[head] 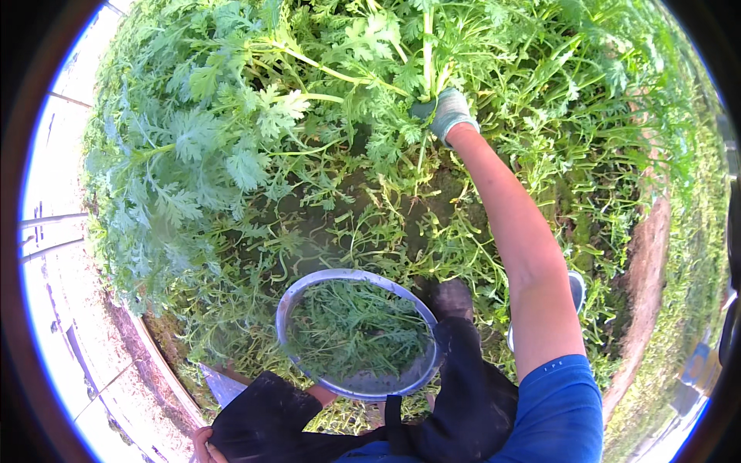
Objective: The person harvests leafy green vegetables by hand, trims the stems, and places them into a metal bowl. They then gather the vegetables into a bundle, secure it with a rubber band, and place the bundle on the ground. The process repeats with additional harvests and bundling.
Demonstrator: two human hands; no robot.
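My right hand (451, 113), in a light grey-green glove with a darker palm, reaches forward among tall leafy greens (197, 136). Its fingers close around the base of several pale green stems (428, 55), which look like crown daisy with deeply lobed leaves. Foliage hides part of the fingertips. My left hand (205, 445) is bare and only partly visible at the lower left, against the black trousers near my knee. Between my legs, a round basin (286, 301) with a pale rim holds a loose heap of cut greens (359, 330).
Short cut stems and low leaves (370, 231) cover the dark soil ahead of the basin. My dark shoe (454, 298) stands at the basin's right. A bare dirt strip (648, 254) runs along the right side, and a pale border edge (165, 370) lies at left.
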